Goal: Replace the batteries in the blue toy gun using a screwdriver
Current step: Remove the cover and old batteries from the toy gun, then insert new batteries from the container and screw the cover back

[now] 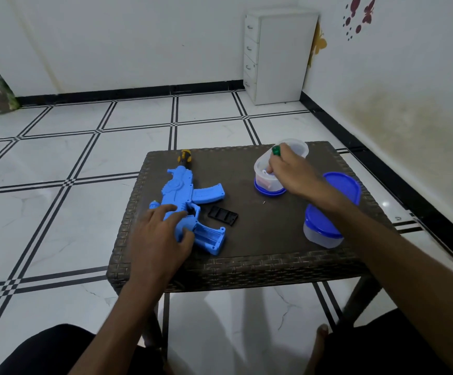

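Sat at a small dark wicker table (249,262), looking down on both bare forearms. Saw the blue toy gun (190,205) lying flat near the tabletop's left edge, barrel toward the far edge, grip toward the near one, with the battery compartment (210,235) in the grip uncovered and open to view. Found the left hand (160,239) laid over the gun's rear part, fingers spread and only lightly bent, thumb against the grip beside the compartment; pressing rather than clenching, as far as could be told. Noticed the black battery cover (222,215) lying loose just right of the gun, near the tabletop's middle, and a tiny screw (263,202) apart from it further right. Spotted the screwdriver (185,156), yellow-and-black handled, at the far edge, its tip end hidden behind the gun's barrel. Toward the far right corner, watched the right hand (290,171) reaching into an open clear container (279,169) with a blue base, fingers curled around a green-capped battery (276,150) that stuck up above the thumb. Could not make out the container's other contents. Near the right edge stood a second clear tub (320,228), closed with a blue lid, and a loose blue lid (343,185) leaned behind the right forearm.
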{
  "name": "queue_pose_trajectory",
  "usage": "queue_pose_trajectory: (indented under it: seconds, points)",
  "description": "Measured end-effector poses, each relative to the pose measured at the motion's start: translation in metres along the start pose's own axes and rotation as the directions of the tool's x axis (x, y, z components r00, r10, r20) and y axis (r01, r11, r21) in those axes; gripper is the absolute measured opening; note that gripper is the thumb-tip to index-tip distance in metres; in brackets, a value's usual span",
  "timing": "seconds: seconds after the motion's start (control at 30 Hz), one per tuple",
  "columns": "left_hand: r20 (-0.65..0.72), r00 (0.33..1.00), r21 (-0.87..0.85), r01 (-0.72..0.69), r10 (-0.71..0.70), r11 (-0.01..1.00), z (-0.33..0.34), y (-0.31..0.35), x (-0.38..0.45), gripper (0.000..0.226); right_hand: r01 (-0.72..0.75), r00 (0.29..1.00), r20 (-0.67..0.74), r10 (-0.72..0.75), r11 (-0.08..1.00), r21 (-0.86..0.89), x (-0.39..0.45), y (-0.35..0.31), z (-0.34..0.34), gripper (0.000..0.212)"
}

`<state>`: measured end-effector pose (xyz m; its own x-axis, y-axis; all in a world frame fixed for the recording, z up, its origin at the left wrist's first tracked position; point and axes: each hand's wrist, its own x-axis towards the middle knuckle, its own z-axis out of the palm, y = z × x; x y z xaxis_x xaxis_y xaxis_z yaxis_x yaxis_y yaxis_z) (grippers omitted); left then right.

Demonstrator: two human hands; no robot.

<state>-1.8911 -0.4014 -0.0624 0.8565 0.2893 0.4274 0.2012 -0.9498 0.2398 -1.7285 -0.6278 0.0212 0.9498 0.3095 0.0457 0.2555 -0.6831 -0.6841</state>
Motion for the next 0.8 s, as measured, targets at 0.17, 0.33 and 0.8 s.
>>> queue_pose_trajectory:
  seconds: [0.17,0.33,0.8]
  points:
    - [0.078,0.997,-0.1,0.007,0.0,0.995,0.005,0.022,0.01,0.025,0.078,0.973,0.231,-0.025,0.971,-0.224,-0.007,0.005,0.039,0.02]
    - [0.1,0.993,-0.134,-0.056,0.069,0.989,0.009,0.038,0.021,0.02,0.045,0.985,0.173,0.021,0.93,-0.365,-0.001,0.022,0.075,0.035]
    - [0.196,0.964,-0.184,-0.146,0.182,0.972,0.04,0.091,0.093,0.025,0.104,0.993,0.006,-0.119,0.845,-0.525,0.038,0.028,-0.005,0.029]
